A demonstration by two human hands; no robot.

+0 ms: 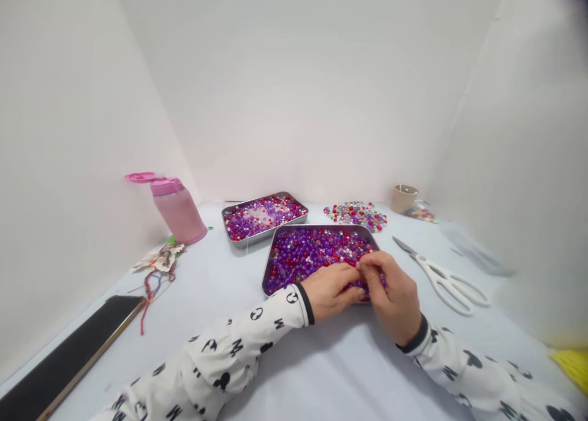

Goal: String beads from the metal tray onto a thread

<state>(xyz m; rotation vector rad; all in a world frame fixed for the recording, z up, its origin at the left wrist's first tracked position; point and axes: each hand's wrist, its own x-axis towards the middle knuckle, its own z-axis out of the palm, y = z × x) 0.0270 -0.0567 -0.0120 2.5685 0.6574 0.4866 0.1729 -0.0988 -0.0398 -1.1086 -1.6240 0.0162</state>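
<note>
My left hand [334,291] and my right hand [392,295] meet over the near right corner of a metal tray [265,283] filled with purple, red and clear beads [305,249]. The right thumb and forefinger are pinched together close to the left fingertips. Curled inward, the left fingers and thumb come together just above the beads. Whatever is between the fingers of either hand is too small or hidden to make out.
Behind stands a second bead tray [257,238], with a loose bead pile [356,214] to its right. White scissors [441,274], a paper cup [404,198] and a yellow item [572,366] lie right. Left are a pink bottle [179,212], coloured cords [154,286] and a phone [68,360].
</note>
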